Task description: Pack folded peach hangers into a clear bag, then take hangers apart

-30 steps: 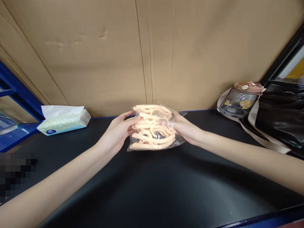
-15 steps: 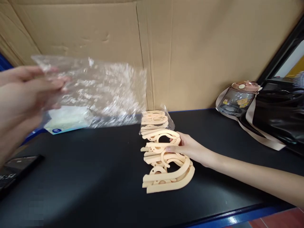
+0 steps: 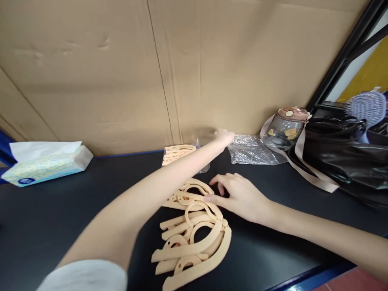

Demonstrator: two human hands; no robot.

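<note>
Loosely piled, cream hangers (image 3: 197, 247) lie on the black table (image 3: 257, 258).
Their smooth curves overlap; right hand (image 3: 242, 196) just beside, grasping nothing; left hand (image 3: 224, 138) at the clear bag (image 3: 254, 154), grip impossible to tell.

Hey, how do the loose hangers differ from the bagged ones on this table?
The loose hangers lie uncovered, while the bagged hangers are in clear plastic. The loose hangers are nearer the person and spread in an overlapping heap; the bagged hangers sit farther back, near the cardboard, in a tighter stack. The right hand is at the loose hangers, but not at the bagged hangers. Both are pale beige.
</note>
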